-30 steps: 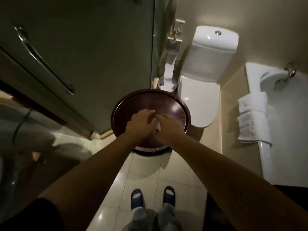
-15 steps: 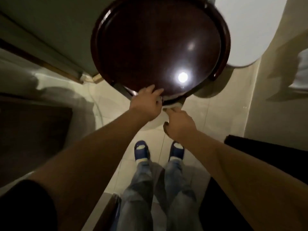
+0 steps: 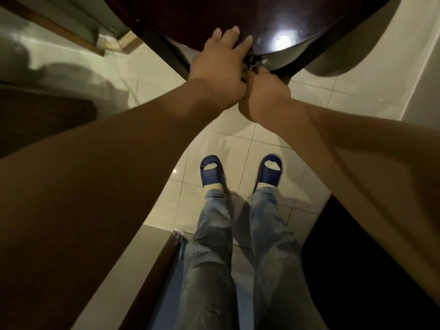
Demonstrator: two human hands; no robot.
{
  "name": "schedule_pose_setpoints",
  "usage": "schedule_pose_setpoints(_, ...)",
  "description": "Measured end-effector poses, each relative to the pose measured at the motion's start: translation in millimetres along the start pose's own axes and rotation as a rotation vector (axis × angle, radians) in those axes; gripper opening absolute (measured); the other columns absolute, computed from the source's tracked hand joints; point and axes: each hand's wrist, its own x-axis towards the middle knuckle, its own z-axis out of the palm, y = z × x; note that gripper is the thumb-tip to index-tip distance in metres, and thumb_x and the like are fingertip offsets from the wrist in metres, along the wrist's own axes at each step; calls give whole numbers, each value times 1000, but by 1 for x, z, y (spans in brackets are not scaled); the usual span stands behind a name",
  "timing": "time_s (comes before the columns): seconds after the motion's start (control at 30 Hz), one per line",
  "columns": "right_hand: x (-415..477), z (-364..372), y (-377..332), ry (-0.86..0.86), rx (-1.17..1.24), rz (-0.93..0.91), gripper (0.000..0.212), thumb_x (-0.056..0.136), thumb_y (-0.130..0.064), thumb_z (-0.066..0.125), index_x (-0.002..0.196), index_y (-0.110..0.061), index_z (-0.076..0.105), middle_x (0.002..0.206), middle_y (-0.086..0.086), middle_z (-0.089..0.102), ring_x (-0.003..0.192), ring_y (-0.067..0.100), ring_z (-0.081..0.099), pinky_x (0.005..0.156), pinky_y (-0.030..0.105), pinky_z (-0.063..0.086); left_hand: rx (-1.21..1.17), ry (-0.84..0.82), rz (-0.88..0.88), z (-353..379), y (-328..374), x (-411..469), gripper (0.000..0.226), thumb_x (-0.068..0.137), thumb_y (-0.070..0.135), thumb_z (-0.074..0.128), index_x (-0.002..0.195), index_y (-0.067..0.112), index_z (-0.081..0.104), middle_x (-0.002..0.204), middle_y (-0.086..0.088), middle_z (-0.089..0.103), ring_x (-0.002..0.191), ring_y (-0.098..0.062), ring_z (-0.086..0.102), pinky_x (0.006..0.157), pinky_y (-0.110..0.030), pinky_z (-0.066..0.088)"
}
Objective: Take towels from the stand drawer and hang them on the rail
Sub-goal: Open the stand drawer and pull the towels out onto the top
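My left hand (image 3: pixel 220 65) is lying flat on the near rim of the round dark stand (image 3: pixel 214 15), fingers (image 3: pixel 234 32) spread and pointing toward 12 o'clock, bracing the top. My right hand (image 3: pixel 265 95) is sitting just beside it at its 4 o'clock, the two touching at the thumb side; it is curled and reaching in under the rim, but whether it is pinching a pull or a cloth I cannot tell, since the fingertips are hidden in shadow. The drawer itself is not showing as a clear shape; I am judging it to be lying directly under the rim, at 12 o'clock from the right hand, opening back toward me at 6 o'clock. So the right hand is the nearer one for the draw. No towels and no rail are showing here. My slippers (image 3: pixel 212 171) are standing at 6 o'clock on the pale tiled floor (image 3: pixel 309 96), leaving room for a drawer to come out.
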Motion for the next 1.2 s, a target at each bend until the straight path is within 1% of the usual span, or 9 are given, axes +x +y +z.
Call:
schedule_pose_setpoints(0.23, 24, 7, 3, 68, -246, -101, 27, 100, -20, 48, 118, -4, 62, 121, 19, 65, 114, 39, 61, 79, 43, 46, 158, 69, 5, 11, 9, 4, 71, 99, 40, 44, 162, 28, 15, 169, -4, 14, 155, -34, 13, 125, -48, 14)
schedule_pose_setpoints(0.43, 21, 28, 3, 77, -151, -87, 35, 104, -19, 38, 123, -1, 61, 133, 22, 58, 120, 37, 58, 99, 45, 45, 245, 153, 7, 31, 8, 5, 68, 104, 50, 33, 163, 24, 11, 170, -9, 11, 155, -37, 10, 126, -50, 3)
schedule_pose_setpoints(0.57, -9, 53, 9, -121, -30, 30, 31, 102, -28, 46, 118, -8, 62, 114, 12, 63, 105, 29, 62, 79, 35, 43, 337, 217, 0, 35, 9, 7, 74, 100, 33, 52, 162, 20, 14, 165, -15, 21, 152, -40, 19, 125, -56, 6)
schedule_pose_setpoints(0.67, -59, 91, 22, -218, 3, 36, 40, 91, -24, 59, 130, -17, 54, 124, 7, 58, 103, 27, 63, 80, 37, 53, 357, 231, -9, 34, 6, 9, 76, 96, 24, 56, 161, 21, 17, 162, -16, 25, 151, -39, 21, 125, -55, 7)
schedule_pose_setpoints(0.8, -62, 103, 28, 60, 144, 40, 77, 86, -19, 66, 152, -34, 28, 155, 6, 36, 109, 26, 62, 78, 42, 60, 338, 227, 0, 36, 5, 9, 76, 96, 24, 55, 161, 23, 18, 162, -15, 25, 152, -38, 20, 125, -55, 7)
schedule_pose_setpoints(0.87, -46, 89, 28, 234, 138, -20, 79, 85, -18, 64, 153, -34, 27, 159, 7, 33, 107, 29, 63, 77, 42, 60, 325, 234, -2, 35, 6, 10, 75, 97, 28, 55, 161, 24, 17, 164, -13, 24, 153, -37, 19, 125, -55, 6)
schedule_pose_setpoints(1.0, -8, 55, 22, 315, 93, -63, 64, 88, -23, 60, 148, -24, 40, 154, 6, 39, 108, 32, 62, 79, 39, 54, 312, 239, -28, 34, 11, 10, 68, 103, 36, 46, 162, 25, 15, 167, -10, 20, 154, -36, 17, 125, -56, 3)
schedule_pose_setpoints(1.13, 16, 39, 15, 206, -29, -61, 38, 98, -25, 49, 133, -11, 53, 140, 13, 53, 121, 34, 56, 98, 45, 48, 275, 240, -38, 35, 13, 11, 64, 104, 37, 40, 162, 26, 16, 168, -7, 19, 154, -36, 17, 125, -56, 1)
schedule_pose_setpoints(1.2, 24, 37, 14, 221, -54, -84, 33, 98, -23, 46, 123, -7, 60, 131, 16, 60, 119, 36, 59, 96, 44, 48, 271, 245, -41, 36, 12, 12, 63, 104, 36, 40, 162, 27, 16, 168, -7, 18, 154, -36, 17, 125, -56, 1)
